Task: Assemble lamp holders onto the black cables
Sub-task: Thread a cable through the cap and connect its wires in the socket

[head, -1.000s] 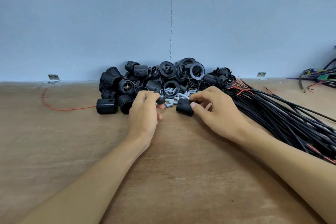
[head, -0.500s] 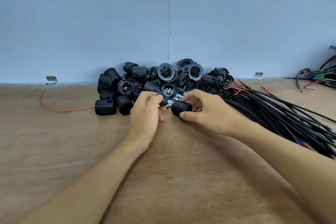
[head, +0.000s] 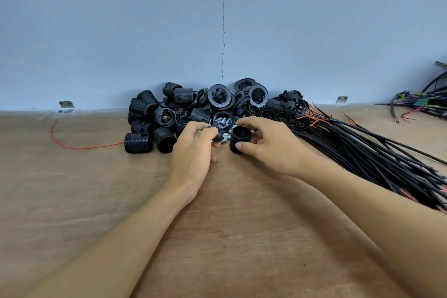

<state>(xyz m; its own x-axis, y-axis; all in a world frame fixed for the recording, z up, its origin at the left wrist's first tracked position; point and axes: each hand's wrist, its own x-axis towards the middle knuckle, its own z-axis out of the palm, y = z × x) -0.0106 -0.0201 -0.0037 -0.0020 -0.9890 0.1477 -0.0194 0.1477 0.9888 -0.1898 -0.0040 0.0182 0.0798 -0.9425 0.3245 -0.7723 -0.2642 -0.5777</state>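
Note:
My right hand (head: 271,150) grips a black threaded lamp holder body (head: 239,139) just above the table, its open end tilted up toward me. A few centimetres to its left, my left hand (head: 193,152) pinches a small dark part (head: 217,137) between thumb and fingers. Behind both hands lies a heap of black lamp holder shells and rings (head: 205,109) against the wall, with small metal tubes (head: 223,126) in its middle. A thick bundle of black cables (head: 362,152) with red wire ends fans out to the right.
The wooden table (head: 72,189) meets a blue wall. A loose red wire (head: 79,146) curves at the left. Two metal brackets (head: 66,104) (head: 342,99) sit at the wall's foot. A tangle of coloured wires (head: 420,104) lies at far right.
My right hand has lifted the lamp holder body and turned its open end up, moving slightly left toward my left hand. The left hand has stayed nearly still with its small part.

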